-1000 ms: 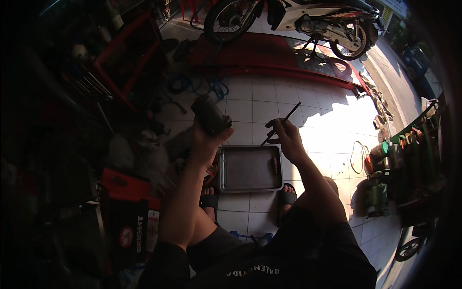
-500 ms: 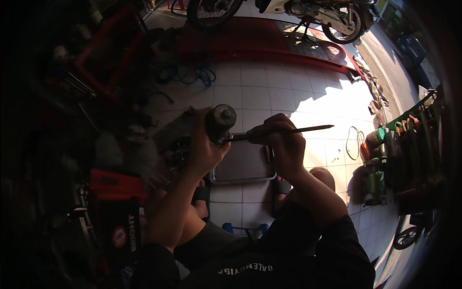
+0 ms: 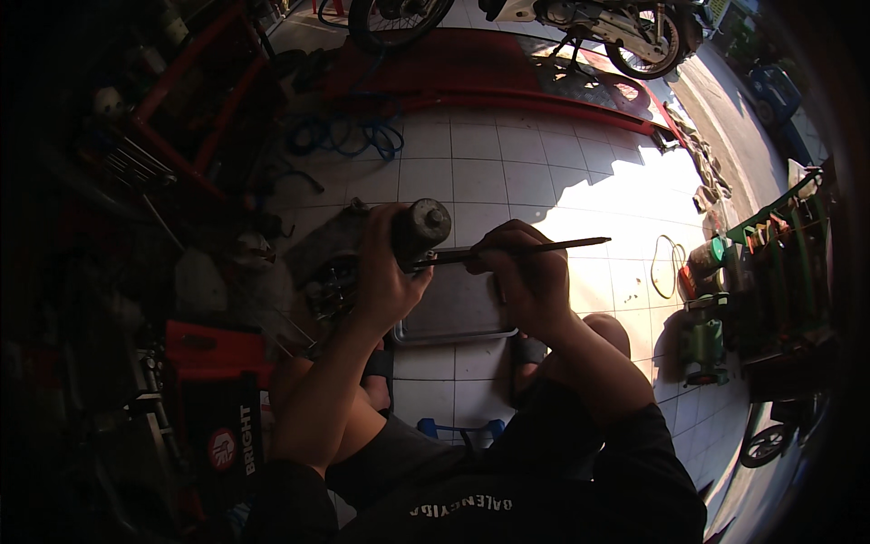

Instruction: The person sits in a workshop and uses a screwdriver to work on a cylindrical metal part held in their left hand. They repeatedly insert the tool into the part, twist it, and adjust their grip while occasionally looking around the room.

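Note:
My left hand (image 3: 383, 272) is wrapped round a grey metal cylinder (image 3: 420, 228) with a small round boss on its end, much like a starter motor. In my right hand (image 3: 530, 276) is a long thin reddish-brown rod (image 3: 580, 243), gripped in a pinch like a pen. Its far end points out to the right. The other end reaches the underside of the cylinder beside my left fingers; its tip is too dark to make out. Below both hands a shallow metal tray (image 3: 453, 337) lies on the tiled floor, partly covered by them.
Dark metal engine parts (image 3: 331, 286) lie left of the tray. A blue hose (image 3: 349, 140) coils farther off, before a red lift platform (image 3: 435, 95) bearing a motorcycle (image 3: 580, 27). A red toolbox (image 3: 213, 349) stands at left, a green machine (image 3: 705, 340) at right, a blue stool (image 3: 462, 428) below me.
The rod has shifted slightly left with my right hand, its near end still at the cylinder. The cylinder has moved a little to the right in view. Both grips stay the same.

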Motion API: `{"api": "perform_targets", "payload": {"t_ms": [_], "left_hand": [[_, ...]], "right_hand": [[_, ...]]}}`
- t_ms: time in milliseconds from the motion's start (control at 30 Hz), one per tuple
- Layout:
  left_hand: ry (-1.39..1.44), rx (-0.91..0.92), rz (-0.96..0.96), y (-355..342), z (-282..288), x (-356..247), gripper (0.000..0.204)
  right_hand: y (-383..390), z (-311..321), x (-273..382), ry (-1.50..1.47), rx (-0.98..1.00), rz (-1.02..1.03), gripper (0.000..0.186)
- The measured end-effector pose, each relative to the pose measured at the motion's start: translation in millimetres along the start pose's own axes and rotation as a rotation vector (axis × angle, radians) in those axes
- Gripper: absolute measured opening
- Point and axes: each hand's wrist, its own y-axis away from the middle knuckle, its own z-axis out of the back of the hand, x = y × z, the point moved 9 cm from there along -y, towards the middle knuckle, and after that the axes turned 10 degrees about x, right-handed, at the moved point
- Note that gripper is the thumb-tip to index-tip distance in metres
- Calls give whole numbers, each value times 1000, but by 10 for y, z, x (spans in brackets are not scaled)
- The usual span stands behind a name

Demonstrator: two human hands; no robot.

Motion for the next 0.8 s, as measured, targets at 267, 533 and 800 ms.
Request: {"api": "perform_targets", "payload": {"t_ms": [267, 533, 800], "left_hand": [[-73, 39, -26, 19, -60, -185, 72], [-20, 105, 20, 36, -240, -137, 75], [445, 221, 146, 180, -733, -29, 70]], "right_hand": [[9, 61, 192, 137, 8, 12, 7], [4, 110, 252, 198, -42, 4, 3], [-6, 269, 479, 233, -112, 52, 38]]}}
